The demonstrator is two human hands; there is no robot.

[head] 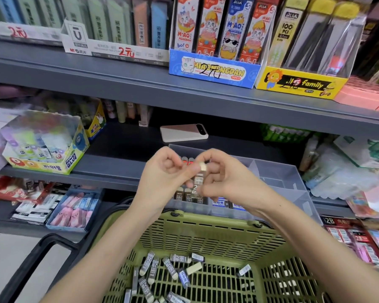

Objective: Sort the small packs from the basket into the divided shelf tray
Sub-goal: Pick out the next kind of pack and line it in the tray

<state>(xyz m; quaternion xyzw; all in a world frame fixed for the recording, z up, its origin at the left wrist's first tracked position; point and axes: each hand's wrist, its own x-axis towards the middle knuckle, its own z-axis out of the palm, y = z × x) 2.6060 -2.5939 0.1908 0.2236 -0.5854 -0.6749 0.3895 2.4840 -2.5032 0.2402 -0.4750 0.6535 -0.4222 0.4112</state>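
Both hands pinch one small pack (199, 179) upright above the divided tray (278, 171): the left hand (164, 173) and right hand (219, 171) meet at its pale cap. It looks light, stiff and smooth, best held by the long sides. Many packs lie in the green basket (206, 235) nearest; behind the tray a phone (183, 132) rests on the grey shelf.

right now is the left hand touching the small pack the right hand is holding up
Touching. The head view shows the left hand with its fingertips meeting the pale top end of the small pack, which the right hand pinches over the divided tray.
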